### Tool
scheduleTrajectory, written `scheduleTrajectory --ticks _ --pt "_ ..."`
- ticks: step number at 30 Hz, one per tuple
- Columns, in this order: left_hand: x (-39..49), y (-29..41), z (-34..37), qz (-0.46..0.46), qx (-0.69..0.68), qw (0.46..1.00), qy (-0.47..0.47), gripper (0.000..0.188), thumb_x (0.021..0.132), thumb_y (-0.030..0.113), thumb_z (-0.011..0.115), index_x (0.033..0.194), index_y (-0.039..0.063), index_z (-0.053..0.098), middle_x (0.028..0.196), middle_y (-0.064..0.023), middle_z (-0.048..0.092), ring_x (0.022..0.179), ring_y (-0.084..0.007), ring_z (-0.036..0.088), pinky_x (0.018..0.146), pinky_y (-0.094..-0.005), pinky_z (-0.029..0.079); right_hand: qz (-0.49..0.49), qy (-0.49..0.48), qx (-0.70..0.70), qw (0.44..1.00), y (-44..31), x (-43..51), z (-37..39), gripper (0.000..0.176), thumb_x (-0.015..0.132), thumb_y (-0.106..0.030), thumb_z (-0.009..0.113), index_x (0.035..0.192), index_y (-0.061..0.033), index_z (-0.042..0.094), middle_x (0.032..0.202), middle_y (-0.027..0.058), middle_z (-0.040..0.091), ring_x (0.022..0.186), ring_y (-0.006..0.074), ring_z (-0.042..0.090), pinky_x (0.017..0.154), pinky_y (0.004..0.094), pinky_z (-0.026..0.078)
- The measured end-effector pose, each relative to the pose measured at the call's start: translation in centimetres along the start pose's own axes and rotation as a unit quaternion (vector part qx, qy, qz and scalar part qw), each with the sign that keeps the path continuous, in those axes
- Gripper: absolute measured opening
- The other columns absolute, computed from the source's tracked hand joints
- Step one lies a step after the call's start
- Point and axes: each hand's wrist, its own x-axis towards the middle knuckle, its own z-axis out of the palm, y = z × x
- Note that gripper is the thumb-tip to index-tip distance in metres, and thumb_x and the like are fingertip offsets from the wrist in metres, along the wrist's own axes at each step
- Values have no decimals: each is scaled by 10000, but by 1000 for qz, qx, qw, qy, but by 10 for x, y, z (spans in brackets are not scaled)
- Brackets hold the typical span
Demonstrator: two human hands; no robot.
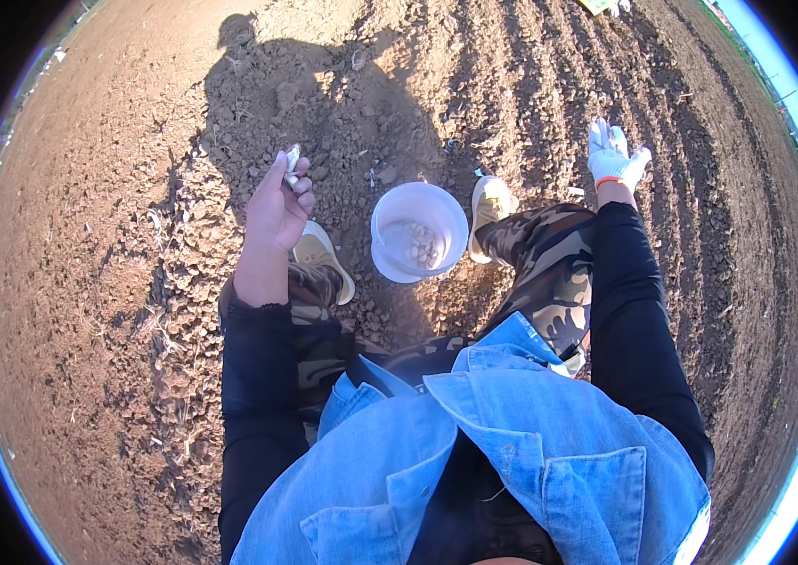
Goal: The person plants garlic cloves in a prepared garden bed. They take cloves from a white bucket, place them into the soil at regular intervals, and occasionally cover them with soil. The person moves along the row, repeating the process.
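My left hand (279, 200) is bare and raised to the left of the bucket, above the tilled soil. Its fingers close on a few pale pieces that look like garlic cloves (292, 167). A white plastic bucket (382, 226) stands on the ground between my shoes, with several similar cloves (424, 247) at its bottom. My right hand (616, 157) wears a white knit glove with an orange cuff. It is held out over the furrows on the right, thumb apart from the fingers, and nothing shows in it.
Loose clods and dry stalks cover the soil (102, 304). Shallow furrows (554, 78) run along the right side. My tan shoes (321, 256) flank the bucket. A yellow-green item (593, 6) lies at the far top edge. My shadow (314, 92) falls ahead.
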Motion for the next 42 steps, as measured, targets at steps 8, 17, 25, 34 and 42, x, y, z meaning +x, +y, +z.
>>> scheduleTrajectory --ticks 8,17,25,34,42 --pt "-11 4 6 -13 6 1000 2 248 1014 306 526 1164 111 558 893 0 615 663 -91 499 544 -230 407 -8 17 3 1000 3 -6 4 837 952 -659 328 1394 49 381 1442 213 425 1323 415 420 1033 573 401" --pt "-18 2 5 -20 11 1000 -7 264 1004 311 542 1184 118 555 895 10 615 666 -86 499 539 -228 402 -64 64 92 992 0 -4 0 652 975 -588 342 982 31 548 887 188 608 876 370 591 957 574 472" --pt "-24 3 6 -15 16 1000 -4 273 1003 314 540 1190 116 555 885 13 607 659 -79 500 535 -220 401 -71 63 101 990 -4 7 -14 478 985 -392 372 813 9 568 760 148 593 706 313 554 773 457 533" --pt "-23 2 3 -43 -17 998 -36 202 1009 331 532 1048 135 560 855 15 579 650 -93 503 498 -221 394 22 21 -45 999 15 15 -10 160 917 -31 503 948 89 604 1015 220 646 987 371 648 824 411 599" --pt "-20 -12 23 -51 103 993 3 217 963 328 618 1049 129 600 812 23 564 653 -80 529 469 -196 382 117 -36 -134 983 59 -34 45 248 974 -140 510 1030 87 591 1035 201 659 1024 365 654 884 421 587"
